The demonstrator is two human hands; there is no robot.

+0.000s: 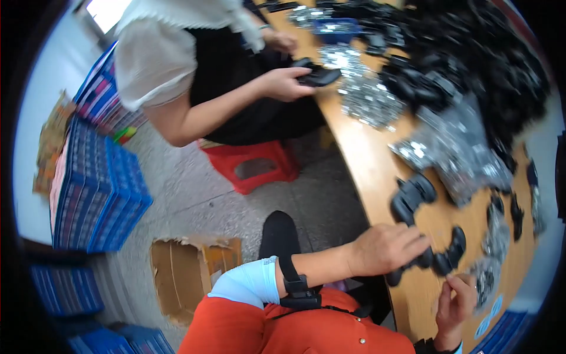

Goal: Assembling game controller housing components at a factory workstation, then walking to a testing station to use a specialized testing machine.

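Orange sleeve (247,321), wooden table (377,171), grey concrete floor (194,194), blue crates (94,194).

red stool (250,166) on floor, blue crates (94,194) stacked left, torn cardboard box (186,268) nearby

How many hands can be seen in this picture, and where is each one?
4. The left hand lies on a black part at the table edge; the right hand is just below it. A co-worker's hand holds a black part, another behind.
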